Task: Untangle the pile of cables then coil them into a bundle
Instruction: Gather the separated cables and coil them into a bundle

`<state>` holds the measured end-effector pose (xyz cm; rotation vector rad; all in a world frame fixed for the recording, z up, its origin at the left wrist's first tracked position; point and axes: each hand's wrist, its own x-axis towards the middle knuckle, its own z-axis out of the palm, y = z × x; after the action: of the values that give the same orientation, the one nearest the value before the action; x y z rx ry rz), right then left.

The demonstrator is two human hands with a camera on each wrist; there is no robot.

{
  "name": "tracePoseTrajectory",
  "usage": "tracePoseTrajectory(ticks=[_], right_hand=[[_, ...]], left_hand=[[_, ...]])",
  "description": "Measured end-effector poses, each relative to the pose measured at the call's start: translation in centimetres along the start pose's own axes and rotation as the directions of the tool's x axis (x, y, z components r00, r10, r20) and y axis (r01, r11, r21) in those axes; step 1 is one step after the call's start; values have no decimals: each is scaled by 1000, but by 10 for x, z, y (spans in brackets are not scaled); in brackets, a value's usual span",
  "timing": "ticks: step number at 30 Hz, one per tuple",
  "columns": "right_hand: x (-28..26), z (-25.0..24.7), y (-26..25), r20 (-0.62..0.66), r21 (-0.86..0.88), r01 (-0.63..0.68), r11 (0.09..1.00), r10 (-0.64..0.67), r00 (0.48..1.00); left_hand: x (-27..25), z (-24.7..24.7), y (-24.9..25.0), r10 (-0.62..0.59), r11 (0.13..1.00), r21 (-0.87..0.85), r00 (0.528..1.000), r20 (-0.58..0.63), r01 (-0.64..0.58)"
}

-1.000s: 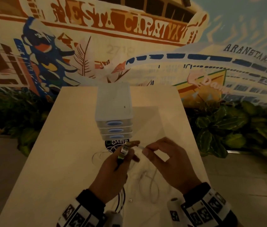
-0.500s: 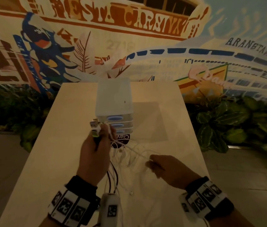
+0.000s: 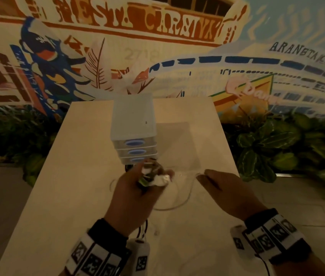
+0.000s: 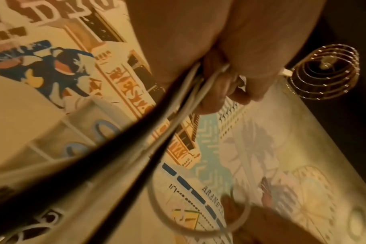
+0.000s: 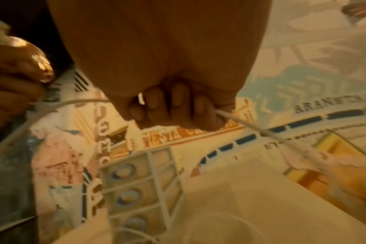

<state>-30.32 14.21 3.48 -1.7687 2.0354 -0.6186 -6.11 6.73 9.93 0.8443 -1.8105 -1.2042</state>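
Your left hand grips a bunch of cables, white and black, fingers curled round them above the surface just in front of the drawer box. Your right hand pinches one white cable in curled fingers. A slack loop lies on the surface between your hands.

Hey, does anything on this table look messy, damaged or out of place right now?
Only the cables: the left hand grips several white and black ones bunched together, and a loose white cable loops across the table toward the right hand, not yet coiled. The drawer box sits square. No damage shows.
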Motion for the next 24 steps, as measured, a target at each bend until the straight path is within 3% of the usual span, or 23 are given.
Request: tracePoseTrajectory(ticks=[2, 4, 11, 14, 19, 24], right_hand=[[4, -5, -21, -16, -71, 109, 991, -110, 994], [5, -9, -38, -31, -32, 197, 980, -198, 980], [6, 1, -33, 66, -27, 214, 976, -212, 975], [3, 8, -3, 63, 65, 108, 992, -112, 992], [-19, 26, 60, -72, 91, -13, 996, 19, 997], [-50, 27, 79, 133, 76, -244, 967, 233, 963]], left_hand=[[0, 12, 5, 35, 996, 76, 995, 97, -43], [2, 22, 5, 3, 989, 147, 989, 146, -24], [-3, 14, -29, -84, 848, 529, 978, 189, -30], [-6, -1, -34, -122, 879, 473, 988, 93, 64], [-6, -35, -36, -180, 922, 328, 978, -106, 206], [-12, -61, -43, -303, 939, 88, 920, -248, 333]])
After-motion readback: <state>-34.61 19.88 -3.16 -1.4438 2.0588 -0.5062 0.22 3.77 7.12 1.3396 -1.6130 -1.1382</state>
